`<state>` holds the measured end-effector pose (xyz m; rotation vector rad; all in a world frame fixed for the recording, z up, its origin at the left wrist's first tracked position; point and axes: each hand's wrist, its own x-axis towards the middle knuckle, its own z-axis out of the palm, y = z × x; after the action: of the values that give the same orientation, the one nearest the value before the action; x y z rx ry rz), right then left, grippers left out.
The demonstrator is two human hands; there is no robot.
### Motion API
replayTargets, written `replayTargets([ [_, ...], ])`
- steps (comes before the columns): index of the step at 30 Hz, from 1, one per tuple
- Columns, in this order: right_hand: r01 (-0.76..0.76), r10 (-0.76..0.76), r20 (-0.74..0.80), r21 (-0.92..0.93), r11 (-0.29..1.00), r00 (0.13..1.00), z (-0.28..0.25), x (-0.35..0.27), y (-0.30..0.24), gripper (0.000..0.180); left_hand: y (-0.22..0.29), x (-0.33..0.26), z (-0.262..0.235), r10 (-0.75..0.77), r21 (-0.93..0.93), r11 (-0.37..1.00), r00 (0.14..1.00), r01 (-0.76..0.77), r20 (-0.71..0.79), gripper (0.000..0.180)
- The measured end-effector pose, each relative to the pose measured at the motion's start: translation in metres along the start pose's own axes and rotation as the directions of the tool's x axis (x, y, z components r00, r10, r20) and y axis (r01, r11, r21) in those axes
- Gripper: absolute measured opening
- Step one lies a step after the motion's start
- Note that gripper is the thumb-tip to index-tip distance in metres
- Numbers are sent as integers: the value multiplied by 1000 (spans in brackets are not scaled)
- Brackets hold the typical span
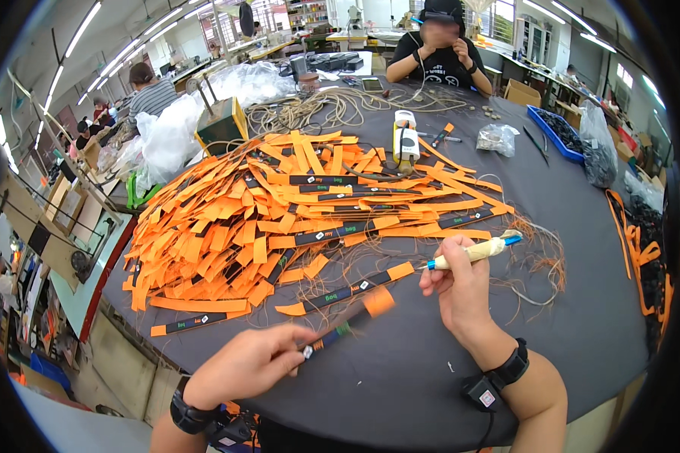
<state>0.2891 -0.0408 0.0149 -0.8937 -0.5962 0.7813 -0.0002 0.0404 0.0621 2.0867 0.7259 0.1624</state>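
Note:
My left hand (253, 361) is closed on one end of an orange and black fabric strap (341, 330), pinched between thumb and fingers. Its orange end points up and to the right, blurred by motion. My right hand (462, 291) grips a pen-shaped tool (472, 253) with a cream wrapped handle, blue ends and a thin metal tip pointing left. That tip is close to the orange end of another strap (347, 291) lying flat on the table. Behind my hands spreads a large heap of similar straps (211, 219), loose threads hanging off them.
The dark-covered table (582, 302) holds a white power strip (405, 140), a green-and-yellow box (223, 124), coiled cord (317, 109), clear plastic bags (170, 140) and thread scraps (548, 264). A blue tray (555, 132) stands at the right. Across the table sits another person (440, 57).

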Motion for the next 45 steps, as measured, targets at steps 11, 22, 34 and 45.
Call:
replayTargets([
  [11,-195,247,172,-273,942,954,11,-31,23,19,-12,6,21,305,556,820,925,-136,-224,23],
  [22,-122,130,60,-133,984,990,2,-23,23,20,9,69,63,294,438,866,954,-243,-53,39],
  [34,-186,186,-17,-4,982,982,0,-17,25,19,15,77,76,351,516,801,936,-303,6,17],
  [45,-149,148,-65,-7,989,987,-5,-8,21,21,15,78,89,425,564,753,905,-339,-24,17],
])
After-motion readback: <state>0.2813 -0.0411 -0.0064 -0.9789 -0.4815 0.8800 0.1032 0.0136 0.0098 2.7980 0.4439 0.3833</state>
